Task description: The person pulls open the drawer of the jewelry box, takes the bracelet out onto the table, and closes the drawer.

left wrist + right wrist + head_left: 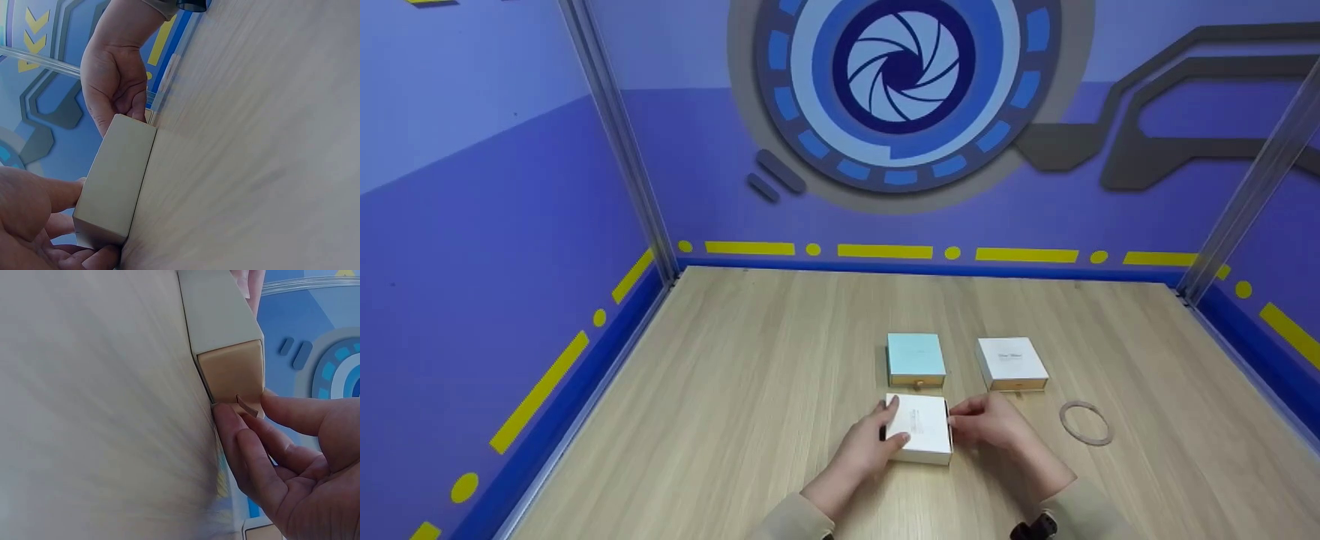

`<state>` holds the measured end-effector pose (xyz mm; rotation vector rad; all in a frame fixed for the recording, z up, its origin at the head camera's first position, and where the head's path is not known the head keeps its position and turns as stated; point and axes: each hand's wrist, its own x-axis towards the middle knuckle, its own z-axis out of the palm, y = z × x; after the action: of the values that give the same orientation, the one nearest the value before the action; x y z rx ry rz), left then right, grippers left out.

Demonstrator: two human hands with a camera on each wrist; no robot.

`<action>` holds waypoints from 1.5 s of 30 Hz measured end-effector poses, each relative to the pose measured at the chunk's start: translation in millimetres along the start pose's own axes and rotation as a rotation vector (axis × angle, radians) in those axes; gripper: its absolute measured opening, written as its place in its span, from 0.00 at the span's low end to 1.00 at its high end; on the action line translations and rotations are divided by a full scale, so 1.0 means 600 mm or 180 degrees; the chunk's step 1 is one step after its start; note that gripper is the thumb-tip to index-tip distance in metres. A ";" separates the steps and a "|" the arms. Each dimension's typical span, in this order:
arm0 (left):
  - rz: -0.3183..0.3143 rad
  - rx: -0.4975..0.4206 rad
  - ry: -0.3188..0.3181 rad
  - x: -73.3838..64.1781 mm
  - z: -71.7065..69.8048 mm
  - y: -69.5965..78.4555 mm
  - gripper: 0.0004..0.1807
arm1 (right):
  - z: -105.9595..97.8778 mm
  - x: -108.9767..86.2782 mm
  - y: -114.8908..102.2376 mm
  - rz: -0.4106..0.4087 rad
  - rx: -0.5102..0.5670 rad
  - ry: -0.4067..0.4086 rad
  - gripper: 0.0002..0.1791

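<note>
A white drawer box (919, 427) lies on the table near the front, small print on its lid. My left hand (864, 442) grips it from the left, thumb and a finger on top; the left wrist view shows other fingers low at its near corner. On the right side, my right hand (994, 424) holds the drawer end with curled fingers and thumb. That end's tan face (232, 371) has a small ribbon pull tab (247, 407) between thumb and fingers; whether they pinch the tab itself is unclear. The drawer looks nearly flush with its sleeve.
Just behind stands a light-blue drawer box (916, 356) with a tan front. Another white drawer box (1012, 360) sits to its right. A thin pinkish ring (1086, 423) lies right of my right hand on the wooden table (720, 375). Blue printed walls enclose the table.
</note>
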<state>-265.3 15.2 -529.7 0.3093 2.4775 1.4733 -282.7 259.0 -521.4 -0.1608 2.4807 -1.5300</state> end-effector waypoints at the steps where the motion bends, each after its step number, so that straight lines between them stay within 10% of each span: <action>1: -0.0012 -0.0002 -0.0002 0.000 0.000 0.000 0.36 | 0.000 0.000 0.000 0.0015 0.0006 0.0006 0.15; 45: 0.0145 0.0215 -0.0183 -0.002 -0.007 -0.003 0.47 | 0.008 0.006 0.006 0.0123 0.0192 -0.0012 0.21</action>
<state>-265.4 10.3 -529.0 0.4174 2.4939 1.3800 -285.0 255.4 -527.2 -0.1050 2.4170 -1.5851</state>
